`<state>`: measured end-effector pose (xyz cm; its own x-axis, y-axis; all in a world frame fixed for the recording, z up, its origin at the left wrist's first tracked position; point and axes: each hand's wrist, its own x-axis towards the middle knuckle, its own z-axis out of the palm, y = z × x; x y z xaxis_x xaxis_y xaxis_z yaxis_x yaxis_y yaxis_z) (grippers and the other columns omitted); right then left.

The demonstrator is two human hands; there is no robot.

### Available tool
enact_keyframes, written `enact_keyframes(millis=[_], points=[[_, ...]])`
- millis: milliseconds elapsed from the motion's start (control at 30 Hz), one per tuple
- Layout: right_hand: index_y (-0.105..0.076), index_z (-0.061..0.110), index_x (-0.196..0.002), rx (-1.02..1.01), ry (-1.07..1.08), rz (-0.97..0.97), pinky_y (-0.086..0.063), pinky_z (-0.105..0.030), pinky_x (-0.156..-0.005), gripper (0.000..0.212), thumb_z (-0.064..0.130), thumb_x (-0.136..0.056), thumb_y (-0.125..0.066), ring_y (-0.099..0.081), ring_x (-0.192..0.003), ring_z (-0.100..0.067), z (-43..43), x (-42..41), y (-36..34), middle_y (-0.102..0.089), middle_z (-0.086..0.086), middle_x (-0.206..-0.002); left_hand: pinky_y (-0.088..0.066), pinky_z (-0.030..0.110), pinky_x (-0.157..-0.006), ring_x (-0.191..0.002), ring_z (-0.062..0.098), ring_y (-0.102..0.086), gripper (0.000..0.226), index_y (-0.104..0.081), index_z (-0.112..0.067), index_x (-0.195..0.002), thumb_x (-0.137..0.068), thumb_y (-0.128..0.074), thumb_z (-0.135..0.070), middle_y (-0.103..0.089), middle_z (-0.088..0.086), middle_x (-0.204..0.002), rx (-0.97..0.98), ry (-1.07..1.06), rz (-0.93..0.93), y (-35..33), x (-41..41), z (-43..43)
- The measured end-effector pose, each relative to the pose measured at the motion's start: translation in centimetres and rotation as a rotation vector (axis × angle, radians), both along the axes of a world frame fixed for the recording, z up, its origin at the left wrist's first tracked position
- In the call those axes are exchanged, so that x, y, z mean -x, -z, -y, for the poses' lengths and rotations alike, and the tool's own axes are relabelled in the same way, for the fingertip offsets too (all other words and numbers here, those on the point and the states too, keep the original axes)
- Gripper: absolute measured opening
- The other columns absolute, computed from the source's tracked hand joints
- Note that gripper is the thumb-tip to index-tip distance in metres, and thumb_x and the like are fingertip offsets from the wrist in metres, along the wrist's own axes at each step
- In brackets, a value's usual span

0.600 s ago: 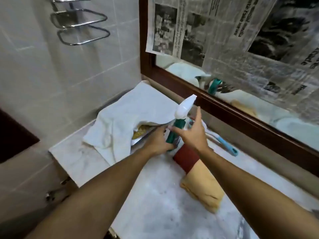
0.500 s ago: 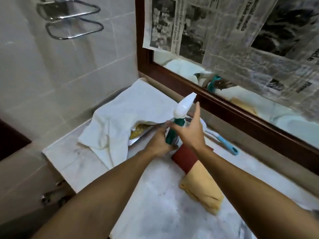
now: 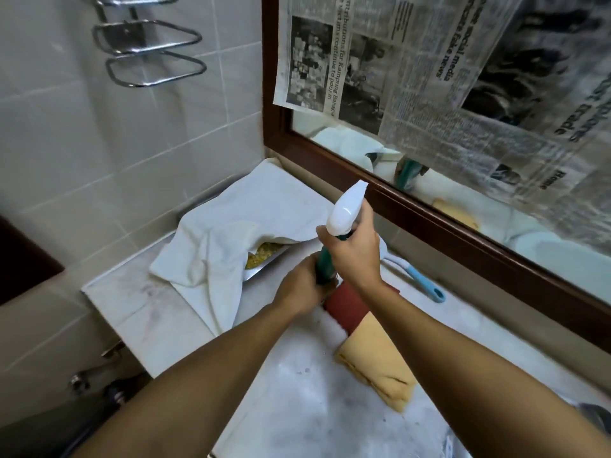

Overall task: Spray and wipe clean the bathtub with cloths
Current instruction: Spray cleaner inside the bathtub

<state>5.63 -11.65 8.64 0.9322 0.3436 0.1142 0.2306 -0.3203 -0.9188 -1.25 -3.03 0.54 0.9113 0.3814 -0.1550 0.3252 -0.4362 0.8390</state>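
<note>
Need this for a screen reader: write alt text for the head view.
A teal spray bottle is held at a marble counter, right hand at its neck, left hand round its body. A white towel and folded cloth lie nearby.

One spray bottle (image 3: 344,211) — two hands (image 3: 356,256)

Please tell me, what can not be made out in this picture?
Head view:
spray bottle: body mostly covered by the left hand and right hand.
yellow item on the tray: mostly under the white cloth.
blue-handled tool: head behind the right hand.
bathtub: not in frame.
</note>
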Motion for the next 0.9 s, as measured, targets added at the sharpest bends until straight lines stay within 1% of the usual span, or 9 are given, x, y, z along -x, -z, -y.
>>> enact_keyframes(millis=[100,233,333,400,467,567,633,767,900], points=[[-0.038,0.033,-0.147,-0.04,-0.066,0.016,-0.058,-0.037,-0.086,0.08,0.025,-0.081,-0.083,-0.066,-0.101,-0.012,0.7,1.7,-2.2,-0.064,0.016,-0.104,-0.06,0.039,-0.076,-0.083,0.006,-0.064,0.031,-0.05,-0.039,-0.104,-0.083,-0.072,-0.038,-0.065,-0.015,-0.092,-0.033,-0.049,0.048,-2.4,2.9,1.4],[-0.048,0.024,-0.133,-0.08,-0.221,-0.022,-0.062,-0.037,-0.081,0.066,0.031,-0.078,-0.083,-0.072,-0.1,-0.024,1.7,5.2,-5.3,-0.068,-0.006,-0.109,-0.054,0.021,-0.077,-0.099,0.006,-0.06,0.065,-0.048,-0.029,-0.133,-0.077,-0.08,-0.04,-0.059,-0.013,-0.118,-0.045,-0.134,0.153,-5.1,8.4,2.9],[-0.059,0.006,-0.116,-0.136,-0.346,-0.044,-0.057,-0.027,-0.07,0.039,0.017,-0.085,-0.08,-0.074,-0.085,-0.019,3.4,10.5,-7.9,-0.073,-0.008,-0.093,-0.053,0.018,-0.084,-0.115,0.003,-0.054,0.09,-0.035,-0.04,-0.142,-0.067,-0.086,-0.051,-0.049,-0.017,-0.135,-0.056,-0.182,0.244,-6.6,15.3,3.9],[-0.06,0.01,-0.114,-0.176,-0.445,-0.067,-0.057,-0.023,-0.067,0.032,0.009,-0.087,-0.076,-0.075,-0.076,-0.015,4.5,14.4,-9.1,-0.074,-0.001,-0.081,-0.053,0.012,-0.077,-0.11,-0.003,-0.056,0.098,-0.03,-0.043,-0.144,-0.066,-0.088,-0.053,-0.045,-0.018,-0.137,-0.029,-0.225,0.244,-7.4,19.8,5.1],[-0.057,0.019,-0.117,-0.217,-0.579,-0.085,-0.061,-0.027,-0.072,0.038,0.004,-0.087,-0.074,-0.076,-0.077,-0.02,5.7,19.2,-9.9,-0.074,-0.003,-0.08,-0.054,0.01,-0.074,-0.104,-0.008,-0.058,0.104,-0.025,-0.044,-0.146,-0.064,-0.09,-0.053,-0.045,-0.019,-0.137,-0.009,-0.299,0.254,-8.0,25.0,7.0],[-0.06,0.001,-0.114,-0.207,-0.716,-0.133,-0.061,-0.034,-0.075,0.036,0.012,-0.084,-0.077,-0.077,-0.081,-0.024,6.7,25.8,-9.6,-0.075,-0.013,-0.088,-0.055,0.03,-0.098,-0.122,0.004,-0.056,0.114,-0.024,-0.039,-0.149,-0.059,-0.091,-0.058,-0.047,-0.015,-0.14,-0.03,-0.426,0.28,-7.6,32.4,9.9],[-0.062,-0.001,-0.11,-0.176,-0.815,-0.164,-0.062,-0.039,-0.077,0.045,0.024,-0.076,-0.079,-0.076,-0.084,-0.026,7.4,31.8,-9.4,-0.075,-0.012,-0.088,-0.052,0.036,-0.105,-0.127,0.005,-0.053,0.116,-0.025,-0.035,-0.15,-0.058,-0.093,-0.057,-0.05,-0.015,-0.14,-0.03,-0.521,0.287,-7.0,38.8,12.4],[-0.063,0.005,-0.111,-0.124,-1.006,-0.247,-0.061,-0.028,-0.071,0.034,0.015,-0.084,-0.08,-0.074,-0.077,-0.011,8.8,43.7,-9.0,-0.075,0.003,-0.078,-0.05,0.029,-0.106,-0.127,-0.001,-0.051,0.108,-0.023,-0.041,-0.144,-0.063,-0.094,-0.046,-0.047,-0.016,-0.14,-0.03,-0.731,0.291,-7.2,51.0,17.0],[-0.069,0.008,-0.101,-0.076,-1.203,-0.341,-0.061,-0.049,-0.088,0.049,0.039,-0.067,-0.083,-0.075,-0.089,-0.024,10.0,54.7,-10.1,-0.077,-0.006,-0.089,-0.052,0.02,-0.095,-0.122,-0.001,-0.053,0.104,-0.023,-0.041,-0.144,-0.067,-0.093,-0.041,-0.046,-0.022,-0.133,0.008,-0.92,0.301,-8.1,62.2,20.6]])
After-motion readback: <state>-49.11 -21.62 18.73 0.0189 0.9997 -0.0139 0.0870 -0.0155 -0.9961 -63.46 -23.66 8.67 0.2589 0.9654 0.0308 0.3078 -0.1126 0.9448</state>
